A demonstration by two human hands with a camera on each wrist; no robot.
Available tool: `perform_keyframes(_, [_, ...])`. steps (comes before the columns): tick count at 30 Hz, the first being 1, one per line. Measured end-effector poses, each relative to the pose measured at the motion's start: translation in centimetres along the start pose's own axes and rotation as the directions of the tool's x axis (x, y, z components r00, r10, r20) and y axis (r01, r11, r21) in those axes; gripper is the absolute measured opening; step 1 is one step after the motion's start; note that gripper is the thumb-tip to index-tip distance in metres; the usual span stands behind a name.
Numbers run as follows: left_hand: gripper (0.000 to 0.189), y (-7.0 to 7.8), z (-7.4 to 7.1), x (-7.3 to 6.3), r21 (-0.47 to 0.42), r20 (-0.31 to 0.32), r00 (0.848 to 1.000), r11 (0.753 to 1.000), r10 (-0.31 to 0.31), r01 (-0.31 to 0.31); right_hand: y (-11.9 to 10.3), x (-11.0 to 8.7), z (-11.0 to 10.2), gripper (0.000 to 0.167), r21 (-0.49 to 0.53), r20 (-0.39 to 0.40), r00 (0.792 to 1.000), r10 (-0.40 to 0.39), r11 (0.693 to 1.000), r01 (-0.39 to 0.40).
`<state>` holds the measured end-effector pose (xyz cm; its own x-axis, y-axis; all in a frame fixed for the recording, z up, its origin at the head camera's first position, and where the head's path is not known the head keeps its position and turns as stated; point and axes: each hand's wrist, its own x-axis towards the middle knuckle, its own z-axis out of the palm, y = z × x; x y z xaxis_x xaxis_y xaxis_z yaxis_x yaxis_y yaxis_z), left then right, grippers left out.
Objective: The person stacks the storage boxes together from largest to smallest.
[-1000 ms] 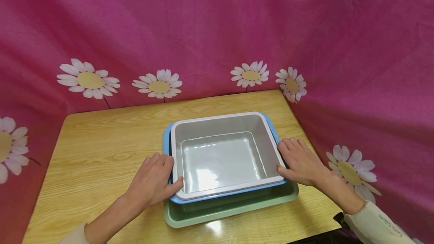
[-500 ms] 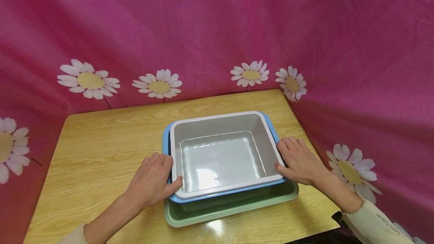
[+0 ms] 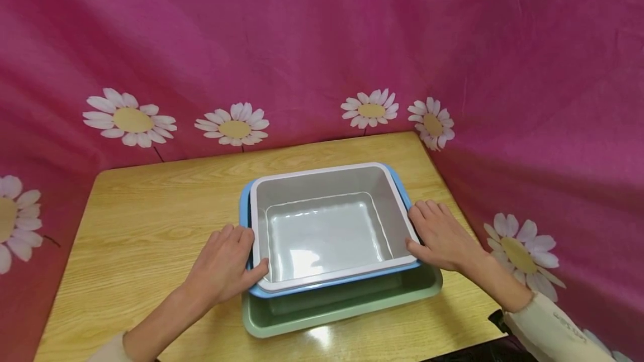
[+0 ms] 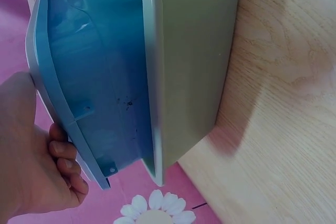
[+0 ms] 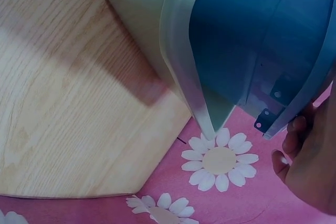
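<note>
Three rectangular plastic bins sit nested: a grey storage bin [image 3: 322, 184] with a pale rim on top, a blue bin [image 4: 105, 61] around it, and a green bin [image 3: 347, 313] lowest. My left hand [image 3: 223, 261] grips the grey bin's left rim, thumb over the inside edge and fingers curled beneath. On the opposite side my right hand [image 3: 443, 239] holds the rim in the same way. Both wrist views show much of the blue bin's outer wall standing above the green rim. The grey bin holds nothing; its outer walls are hidden inside the blue one.
The green bin rests on a wood-grain table [image 3: 151, 222], near its front right. A pink curtain [image 3: 302, 43] with large white daisies hangs behind and along both sides, close to the table's right edge.
The grey and blue bins have moved slightly upward in the head view, together with both hands. The green bin has stayed where it was.
</note>
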<state>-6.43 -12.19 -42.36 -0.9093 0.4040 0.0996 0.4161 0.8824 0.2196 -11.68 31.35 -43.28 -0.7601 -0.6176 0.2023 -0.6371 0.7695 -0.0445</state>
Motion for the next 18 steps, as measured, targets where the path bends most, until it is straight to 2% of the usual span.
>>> perform_keyframes(10, [0.041,-1.1,0.0,0.4,-0.022,0.008,1.0,0.999,-0.026,0.027,-0.3,1.3,0.3,0.028,0.008,0.016,1.0,0.014,1.0,-0.014])
perform_keyframes(18, [0.039,-1.7,-0.2,0.3,-0.005,-0.021,0.999,1.0,-0.025,0.025,-0.5,2.3,0.2,0.029,0.004,0.042,0.999,0.016,1.0,-0.016])
